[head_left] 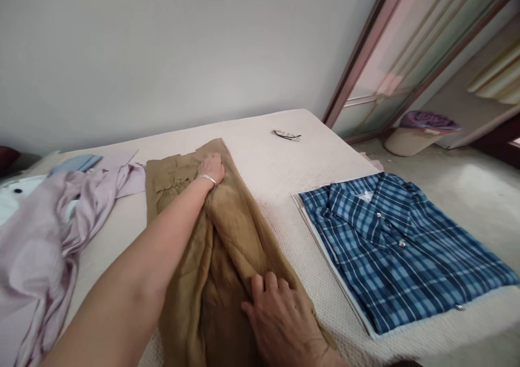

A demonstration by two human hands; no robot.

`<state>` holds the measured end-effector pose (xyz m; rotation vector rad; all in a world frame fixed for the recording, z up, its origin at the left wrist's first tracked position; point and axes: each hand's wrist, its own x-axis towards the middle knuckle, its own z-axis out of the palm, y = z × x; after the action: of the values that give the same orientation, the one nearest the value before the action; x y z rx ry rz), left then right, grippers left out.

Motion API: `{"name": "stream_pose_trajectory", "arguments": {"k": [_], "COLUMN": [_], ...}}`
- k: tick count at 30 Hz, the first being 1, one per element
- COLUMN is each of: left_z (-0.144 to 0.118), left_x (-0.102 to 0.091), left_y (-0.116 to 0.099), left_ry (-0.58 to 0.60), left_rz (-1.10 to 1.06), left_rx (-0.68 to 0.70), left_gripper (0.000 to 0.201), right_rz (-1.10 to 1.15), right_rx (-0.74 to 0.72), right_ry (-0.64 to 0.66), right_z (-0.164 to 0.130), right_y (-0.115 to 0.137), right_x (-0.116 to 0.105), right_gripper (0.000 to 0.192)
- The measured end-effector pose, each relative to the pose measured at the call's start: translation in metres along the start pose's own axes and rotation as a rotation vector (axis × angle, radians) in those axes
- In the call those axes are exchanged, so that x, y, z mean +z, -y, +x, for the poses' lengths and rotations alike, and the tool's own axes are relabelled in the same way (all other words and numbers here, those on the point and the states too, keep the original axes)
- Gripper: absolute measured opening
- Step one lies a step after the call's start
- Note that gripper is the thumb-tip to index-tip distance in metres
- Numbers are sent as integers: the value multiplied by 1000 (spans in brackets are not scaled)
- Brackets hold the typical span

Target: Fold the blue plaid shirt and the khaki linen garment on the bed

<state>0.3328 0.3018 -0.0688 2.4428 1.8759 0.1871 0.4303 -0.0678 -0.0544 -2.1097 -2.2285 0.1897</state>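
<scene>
Brown trousers (233,220) lie lengthwise on the bed, their top toward the wall and some gathers showing on the left side. My left hand (212,167), with a bracelet at its wrist, is closed on the cloth near the top; its fingertips are hidden. Lower down, my right hand (280,315) rests on the trousers' right part, fingers apart and slightly bent, the thumb pointing left. Folds run along the cloth between the two hands.
A folded blue plaid shirt (406,253) lies on the bed's right side, atop other folded cloth. Glasses (286,135) lie near the far edge. Rumpled lilac clothing (44,237) is at left. A lined waste bin (410,139) stands on the floor beyond.
</scene>
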Motion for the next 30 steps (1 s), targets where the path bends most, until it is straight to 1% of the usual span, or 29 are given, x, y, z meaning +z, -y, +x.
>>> {"name": "stream_pose_trajectory", "arguments": {"k": [2, 5, 9, 14, 17, 20, 22, 24, 26, 28, 30], "left_z": [3, 9, 9, 2, 5, 9, 5, -10, -37, -69, -96], "left_x": [5, 6, 5, 5, 1, -7, -14, -19, -18, -8, 4], "left_y": [-3, -6, -10, -13, -13, -14, -13, -10, -5, 1, 5], "left_ry": [1, -19, -49, 7, 36, 16, 0, -10, -34, -57, -41], "left_rz": [-2, -10, -32, -64, -76, -81, -87, -98, -89, -42, 23], "left_rx": [-26, -80, -120, -119, -117, -130, -107, -55, 32, 127, 152], "left_gripper": [35, 36, 39, 41, 38, 36, 38, 42, 46, 54, 66], "right_rz": [-12, -25, -24, -22, -21, -10, -7, -3, -7, -14, -15], "right_rx": [-10, -17, -39, -37, -26, -14, -18, -25, -34, -54, -70], "right_ry": [50, 101, 139, 168, 186, 201, 203, 207, 202, 195, 201], "right_z": [-2, -3, -3, -3, -3, -1, 0, 1, 2, 3, 4], "right_y": [0, 0, -1, 0, 1, 2, 2, 2, 2, 4, 6], "right_x": [0, -3, -8, -9, -9, -9, -10, -12, -15, -17, -21], "right_gripper": [28, 34, 34, 32, 32, 32, 31, 32, 33, 33, 32]}}
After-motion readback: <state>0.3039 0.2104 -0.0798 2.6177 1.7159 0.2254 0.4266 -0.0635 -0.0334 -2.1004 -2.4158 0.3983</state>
